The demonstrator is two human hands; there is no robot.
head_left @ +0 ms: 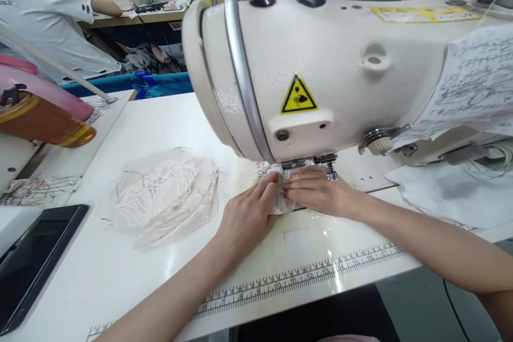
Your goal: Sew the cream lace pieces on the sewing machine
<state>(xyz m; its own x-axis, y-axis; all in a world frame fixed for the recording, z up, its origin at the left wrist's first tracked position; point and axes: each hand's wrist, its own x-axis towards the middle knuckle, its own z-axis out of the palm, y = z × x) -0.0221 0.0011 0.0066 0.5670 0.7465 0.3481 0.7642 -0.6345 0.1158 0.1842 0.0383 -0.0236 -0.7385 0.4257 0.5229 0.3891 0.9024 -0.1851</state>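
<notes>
My left hand (250, 214) has its thumb and fingers closed on a piece of white lace fabric (280, 204), just in front of the machine's needle area. From the other side, my right hand (324, 192) presses its bunched fingers onto the same lace, close below the presser foot and needle parts (308, 163). Over both hands stands the cream sewing machine head (304, 80), hiding the far part of the fabric. A crumpled heap of sheer, pale lace pieces (168, 197) with loose threads lies left of my left hand.
A ruler strip (296, 278) runs along the table's front edge. At left are a dark phone (40, 262), an amber bottle (48, 123) and a pink one (48, 85). White cloth (449, 192) lies right. A co-worker in a white shirt (44, 26) sits beyond.
</notes>
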